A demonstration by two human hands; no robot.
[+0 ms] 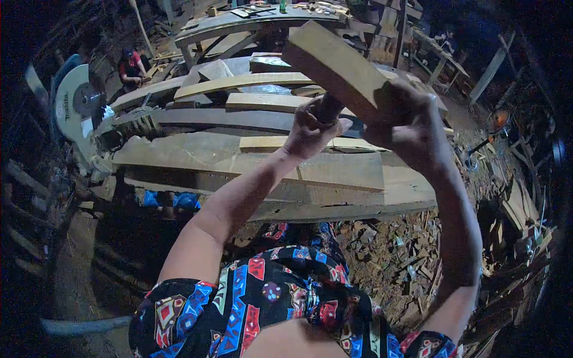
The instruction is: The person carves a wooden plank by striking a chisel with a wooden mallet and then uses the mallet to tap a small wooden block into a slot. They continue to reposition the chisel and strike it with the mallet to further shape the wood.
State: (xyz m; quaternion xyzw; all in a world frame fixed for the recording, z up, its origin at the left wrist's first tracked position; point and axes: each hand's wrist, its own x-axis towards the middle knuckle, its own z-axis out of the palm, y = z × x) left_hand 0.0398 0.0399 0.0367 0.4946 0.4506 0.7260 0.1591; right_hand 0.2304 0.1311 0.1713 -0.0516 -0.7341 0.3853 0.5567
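Observation:
Raised in front of me is a thick, squared wooden block (343,65), tilted with its far end up and to the left. My right hand (412,122) grips its near end, fingers closed around the wood. Just below the block, my left hand (313,128) is closed around a dark cylindrical thing (329,109) that stands up against the block's underside; what it is I cannot tell. Beneath both hands, long wooden boards (250,164) lie across the workbench (346,197).
A Makita circular saw (77,101) stands at the bench's left end. Wood scraps (382,250) litter the ground at right. Behind is another table (256,21) with a green bottle (283,6). A person in red (132,68) crouches at back left.

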